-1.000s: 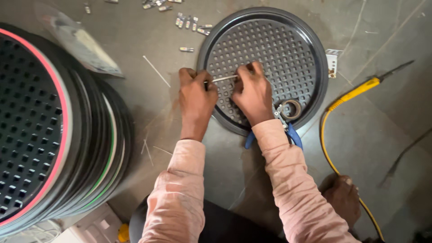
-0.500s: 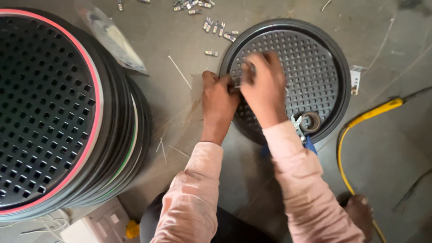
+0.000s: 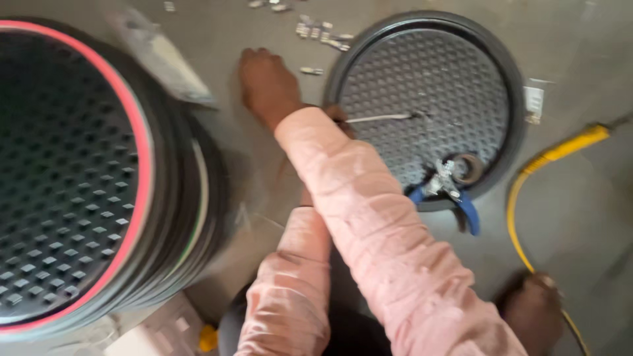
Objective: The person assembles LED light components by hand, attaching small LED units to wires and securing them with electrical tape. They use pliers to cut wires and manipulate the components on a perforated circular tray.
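R hand (image 3: 267,86) on floor (image 3: 277,26) (pliers (image 3: 452,191) on grille (image 3: 422,92)).

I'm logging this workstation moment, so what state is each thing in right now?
Round dark perforated grille: lying flat on the floor, a thin pale strip across it.
Stack of round perforated grilles with a pink rim: piled at the left, leaning.
Blue-handled pliers: lying on the flat grille's near edge.
Yellow cable: lying curved on the floor.
Right hand: crossed over leftward, on the floor.
Left hand: mostly hidden.
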